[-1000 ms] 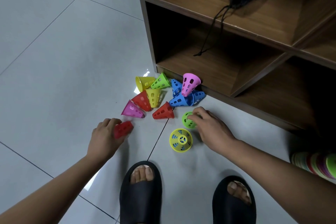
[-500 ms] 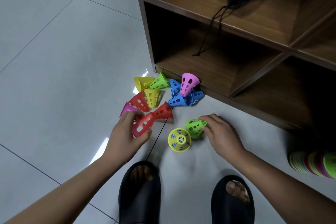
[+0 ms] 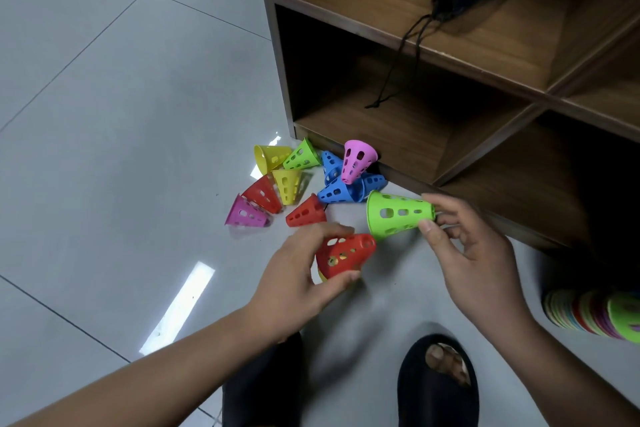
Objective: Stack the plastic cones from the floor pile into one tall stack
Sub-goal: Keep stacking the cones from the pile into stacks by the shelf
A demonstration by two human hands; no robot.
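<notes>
Pinching green cone point(image 3: 398, 214) by its narrow end in my right grip point(image 3: 474, 253); left grip point(image 3: 294, 274) curled round red cone point(image 3: 346, 255), both near pile point(image 3: 289, 184).

The green cone point(image 3: 398, 213) in my right hand point(image 3: 474, 253) was a bright lime, patterned with rows of cut-out holes. The red cone point(image 3: 346, 255) in my left hand point(image 3: 298, 274) bore the same holes, with a sliver of yellow under its rim. The pile point(image 3: 337, 192) mixed yellow, green, blue, pink and red. The floor point(image 3: 104, 114) was pale grey tile, the shelf point(image 3: 381, 135) brown wood-grain, my slippers point(image 3: 438, 388) black.
</notes>
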